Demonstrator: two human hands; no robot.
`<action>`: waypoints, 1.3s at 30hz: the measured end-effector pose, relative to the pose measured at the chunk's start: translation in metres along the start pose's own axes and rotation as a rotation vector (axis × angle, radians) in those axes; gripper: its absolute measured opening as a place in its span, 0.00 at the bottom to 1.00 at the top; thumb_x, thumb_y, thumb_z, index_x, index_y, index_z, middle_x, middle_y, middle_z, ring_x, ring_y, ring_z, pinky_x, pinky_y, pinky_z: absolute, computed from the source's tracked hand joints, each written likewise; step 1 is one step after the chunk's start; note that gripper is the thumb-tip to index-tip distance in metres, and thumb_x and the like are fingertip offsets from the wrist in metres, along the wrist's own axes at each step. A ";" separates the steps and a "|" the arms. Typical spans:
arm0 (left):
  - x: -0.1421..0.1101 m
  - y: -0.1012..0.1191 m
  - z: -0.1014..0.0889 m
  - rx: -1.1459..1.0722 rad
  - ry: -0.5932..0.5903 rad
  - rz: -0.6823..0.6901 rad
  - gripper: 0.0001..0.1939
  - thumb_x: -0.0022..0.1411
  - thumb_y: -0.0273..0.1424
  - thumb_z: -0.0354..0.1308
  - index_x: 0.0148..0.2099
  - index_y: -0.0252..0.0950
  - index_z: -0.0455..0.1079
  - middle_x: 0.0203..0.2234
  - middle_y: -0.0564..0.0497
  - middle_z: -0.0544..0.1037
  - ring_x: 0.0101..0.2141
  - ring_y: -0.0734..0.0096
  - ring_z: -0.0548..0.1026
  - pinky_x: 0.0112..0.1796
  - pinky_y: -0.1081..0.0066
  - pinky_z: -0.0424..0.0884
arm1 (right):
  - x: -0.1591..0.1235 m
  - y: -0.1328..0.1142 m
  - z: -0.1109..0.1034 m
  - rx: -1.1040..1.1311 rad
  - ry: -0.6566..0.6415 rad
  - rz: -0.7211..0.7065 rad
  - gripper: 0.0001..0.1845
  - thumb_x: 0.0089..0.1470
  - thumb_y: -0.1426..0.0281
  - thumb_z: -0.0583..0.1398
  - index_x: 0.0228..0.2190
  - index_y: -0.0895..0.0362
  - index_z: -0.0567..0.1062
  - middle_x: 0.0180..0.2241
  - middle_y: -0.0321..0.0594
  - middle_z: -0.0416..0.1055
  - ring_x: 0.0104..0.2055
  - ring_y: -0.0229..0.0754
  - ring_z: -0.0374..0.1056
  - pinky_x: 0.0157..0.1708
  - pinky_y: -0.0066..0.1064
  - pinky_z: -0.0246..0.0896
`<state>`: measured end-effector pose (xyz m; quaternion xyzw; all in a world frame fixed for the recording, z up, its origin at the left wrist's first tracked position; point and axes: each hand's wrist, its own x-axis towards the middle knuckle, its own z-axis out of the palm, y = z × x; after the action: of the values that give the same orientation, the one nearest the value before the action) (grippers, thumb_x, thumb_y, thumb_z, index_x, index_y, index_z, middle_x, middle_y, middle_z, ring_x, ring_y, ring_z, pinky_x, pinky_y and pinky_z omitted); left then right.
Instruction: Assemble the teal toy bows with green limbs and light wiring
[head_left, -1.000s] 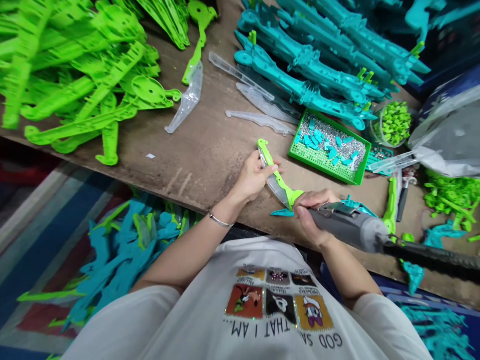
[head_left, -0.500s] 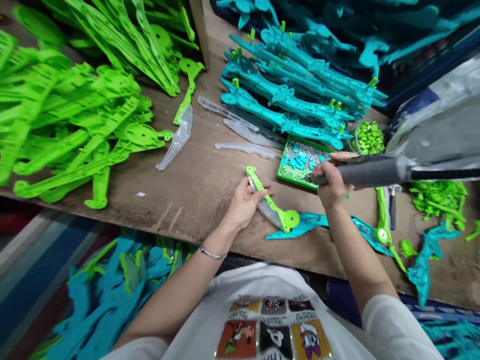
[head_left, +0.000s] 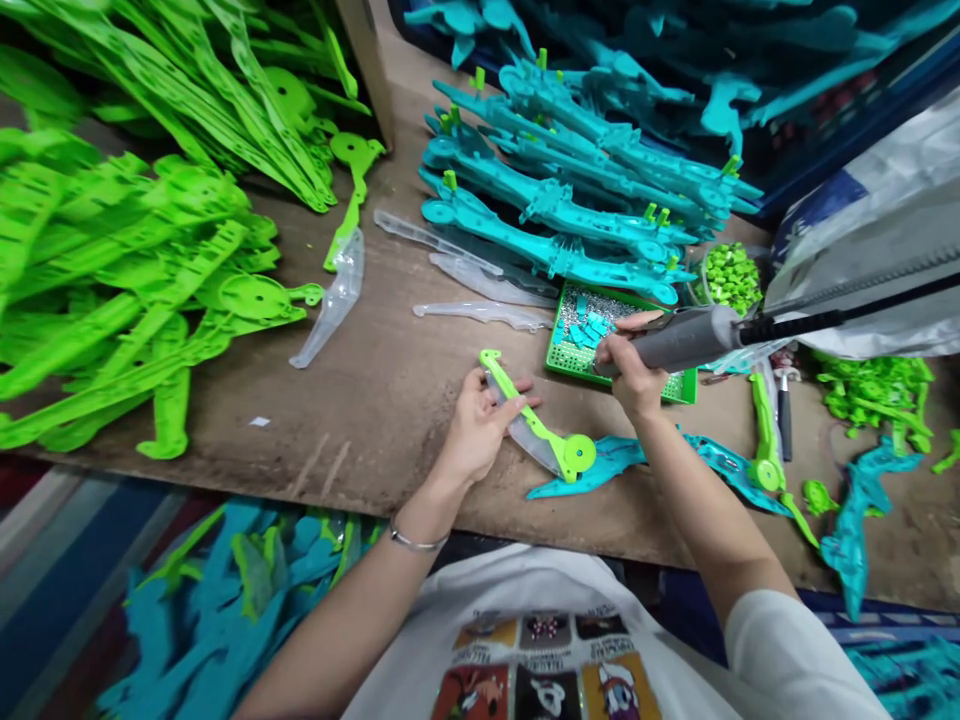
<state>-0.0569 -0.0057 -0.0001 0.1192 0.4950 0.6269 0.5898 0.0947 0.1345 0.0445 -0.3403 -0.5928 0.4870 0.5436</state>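
My left hand [head_left: 476,425] grips a lime green toy blade part [head_left: 541,430] with a clear blade piece under it, held down on the wooden table [head_left: 390,380]. My right hand [head_left: 630,375] is wrapped round a grey powered screwdriver [head_left: 679,340], whose tip points into the green tray [head_left: 679,388] of small screws and teal bits. A teal part [head_left: 600,465] lies under the round end of the green part.
A pile of green parts [head_left: 150,250] fills the table's left, and stacked teal parts [head_left: 555,190] lie at the back. Clear blade pieces [head_left: 480,315] rest in the middle. A cup of green pegs [head_left: 731,275], a plastic bag [head_left: 870,260] and loose parts [head_left: 862,490] sit right.
My right hand lifted the screwdriver off the green part's round end and carried it up to the screw tray. The left hand kept its hold on the part.
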 end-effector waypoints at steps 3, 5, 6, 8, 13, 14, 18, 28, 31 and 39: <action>0.000 0.000 0.001 0.002 -0.002 -0.001 0.39 0.50 0.36 0.76 0.56 0.42 0.56 0.48 0.45 0.81 0.41 0.60 0.85 0.37 0.66 0.81 | 0.002 -0.003 0.002 -0.021 -0.010 0.000 0.17 0.51 0.59 0.70 0.35 0.51 0.69 0.18 0.26 0.66 0.19 0.37 0.65 0.23 0.33 0.65; 0.000 0.001 0.002 0.001 0.003 -0.010 0.39 0.50 0.35 0.76 0.56 0.42 0.55 0.48 0.45 0.81 0.40 0.61 0.85 0.36 0.66 0.81 | 0.004 -0.008 0.002 -0.032 -0.016 -0.013 0.17 0.52 0.59 0.70 0.36 0.51 0.70 0.18 0.26 0.66 0.19 0.37 0.65 0.23 0.33 0.66; 0.000 0.001 0.002 0.000 0.007 -0.013 0.40 0.49 0.35 0.76 0.56 0.42 0.55 0.48 0.45 0.81 0.40 0.61 0.85 0.36 0.66 0.81 | 0.005 -0.012 0.003 -0.029 -0.013 -0.032 0.16 0.52 0.59 0.69 0.37 0.51 0.70 0.19 0.26 0.66 0.19 0.38 0.65 0.23 0.34 0.66; -0.001 0.002 0.003 -0.002 0.013 -0.017 0.41 0.49 0.36 0.77 0.56 0.43 0.54 0.48 0.45 0.81 0.40 0.61 0.85 0.35 0.66 0.80 | 0.006 -0.021 0.008 0.000 -0.002 -0.090 0.14 0.54 0.61 0.69 0.38 0.50 0.72 0.19 0.27 0.66 0.19 0.39 0.65 0.23 0.35 0.66; 0.000 0.003 0.005 -0.025 0.009 -0.024 0.42 0.47 0.37 0.78 0.56 0.43 0.54 0.45 0.48 0.82 0.37 0.63 0.84 0.36 0.67 0.79 | 0.004 -0.039 0.044 0.075 -0.064 -0.143 0.14 0.56 0.57 0.67 0.40 0.47 0.72 0.21 0.28 0.63 0.20 0.40 0.65 0.25 0.37 0.66; 0.000 0.002 0.005 -0.036 0.010 -0.025 0.42 0.46 0.36 0.78 0.55 0.42 0.54 0.44 0.48 0.83 0.37 0.63 0.84 0.37 0.66 0.79 | 0.003 -0.038 0.055 0.094 -0.090 -0.138 0.14 0.56 0.56 0.67 0.40 0.47 0.72 0.21 0.28 0.63 0.20 0.40 0.64 0.25 0.37 0.66; 0.001 0.000 0.007 -0.065 0.027 0.015 0.42 0.45 0.35 0.78 0.55 0.42 0.57 0.42 0.50 0.83 0.43 0.60 0.83 0.41 0.64 0.80 | -0.001 -0.026 0.098 0.190 -0.182 -0.086 0.13 0.56 0.58 0.68 0.39 0.48 0.72 0.21 0.28 0.65 0.21 0.37 0.65 0.27 0.35 0.67; 0.001 0.003 0.010 -0.098 0.049 0.037 0.42 0.41 0.35 0.80 0.54 0.41 0.60 0.42 0.51 0.81 0.46 0.59 0.82 0.40 0.67 0.80 | 0.003 -0.009 0.120 0.049 -0.310 0.024 0.23 0.53 0.45 0.65 0.38 0.49 0.70 0.21 0.28 0.64 0.21 0.36 0.64 0.25 0.33 0.66; 0.002 0.001 0.010 -0.125 0.044 0.031 0.42 0.42 0.35 0.80 0.54 0.41 0.59 0.37 0.53 0.81 0.39 0.62 0.83 0.38 0.66 0.81 | 0.009 -0.015 0.120 0.014 -0.448 0.037 0.20 0.52 0.49 0.66 0.34 0.51 0.72 0.23 0.31 0.66 0.22 0.37 0.65 0.28 0.36 0.68; 0.002 -0.003 0.012 -0.132 0.063 0.091 0.39 0.42 0.36 0.80 0.52 0.39 0.62 0.36 0.54 0.80 0.38 0.64 0.83 0.43 0.61 0.81 | 0.017 -0.011 0.127 0.050 -0.590 -0.010 0.19 0.47 0.52 0.69 0.28 0.51 0.71 0.19 0.29 0.65 0.21 0.36 0.61 0.24 0.34 0.65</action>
<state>-0.0469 0.0010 0.0023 0.0825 0.4649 0.6879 0.5512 -0.0303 0.1205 0.0688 -0.1678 -0.7146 0.5768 0.3584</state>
